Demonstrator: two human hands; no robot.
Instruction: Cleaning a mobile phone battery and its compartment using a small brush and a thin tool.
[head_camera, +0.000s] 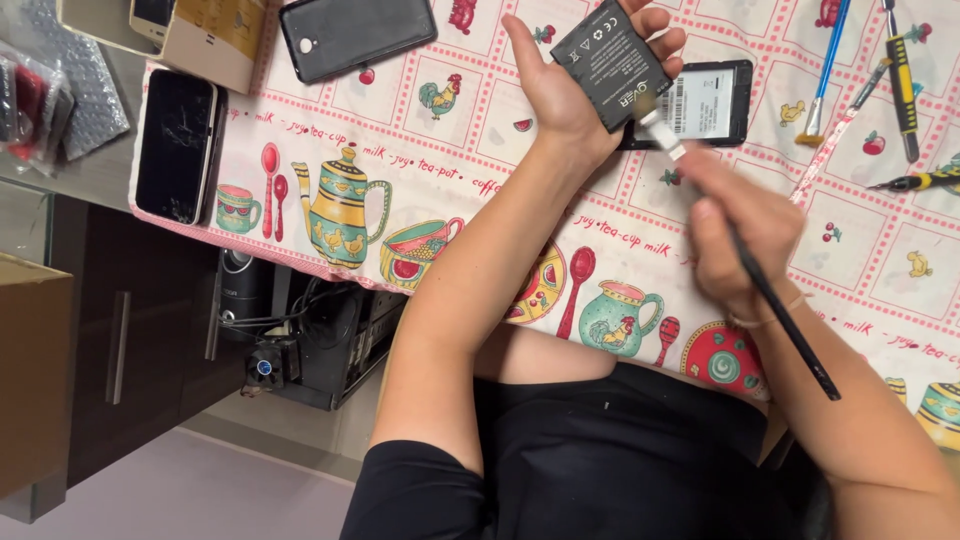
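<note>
The left hand (560, 85) cradles a black phone battery (612, 62) flat on spread fingers, steadying its face (label up) for the brush (745, 262) pinched by the right hand (745, 235).

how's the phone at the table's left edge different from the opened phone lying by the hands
The phone at the left edge lies screen up, its dark glass scratched or cracked; the opened phone lies back up, cover off, showing a pale label in its bay. The first lies clear of both hands; the second is partly hidden behind the battery in the left hand. Both are dark slabs on the patterned tablecloth.
</note>
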